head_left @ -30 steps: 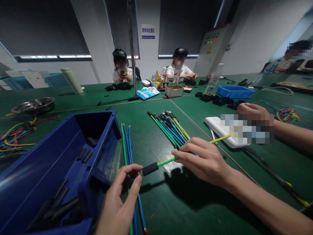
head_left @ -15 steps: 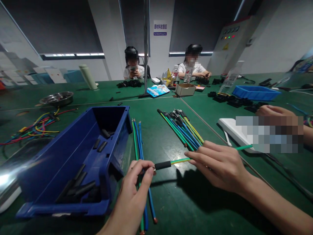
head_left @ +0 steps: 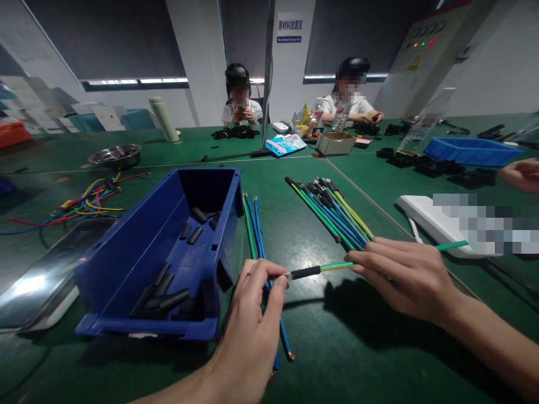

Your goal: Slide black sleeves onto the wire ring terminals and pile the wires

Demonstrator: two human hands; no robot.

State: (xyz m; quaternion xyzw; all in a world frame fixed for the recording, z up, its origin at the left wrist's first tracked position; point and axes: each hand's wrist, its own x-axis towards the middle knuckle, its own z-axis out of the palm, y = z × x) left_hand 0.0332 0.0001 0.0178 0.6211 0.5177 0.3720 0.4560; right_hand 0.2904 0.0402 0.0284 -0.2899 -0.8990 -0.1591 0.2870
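Between my two hands runs a green-yellow cable [head_left: 336, 266] with a black sleeve [head_left: 306, 272] near its left end. My left hand [head_left: 261, 303] pinches the metal lug [head_left: 288, 275] at that end. Farther right, my right hand [head_left: 404, 278] has its fingers closed around the cable, whose green tail sticks out past the knuckles. Under my left hand lie several blue and green cables [head_left: 259, 238], partly hidden. Beyond my right hand rests a bundle of blue, green and yellow cables [head_left: 332, 216] with black sleeves at their far ends.
A deep blue bin [head_left: 229, 224] at left holds several black sleeves [head_left: 168, 299]. Left of it are loose coloured wires [head_left: 90, 202] and a steel bowl [head_left: 115, 156]. A white device [head_left: 425, 221] and another person's hand [head_left: 522, 175] are at right. Two people sit across the table.
The view has shifted, so the scene sits farther right and slightly higher. Both hands keep their hold on the cable. The other person's hand at right has drawn back from the white device.
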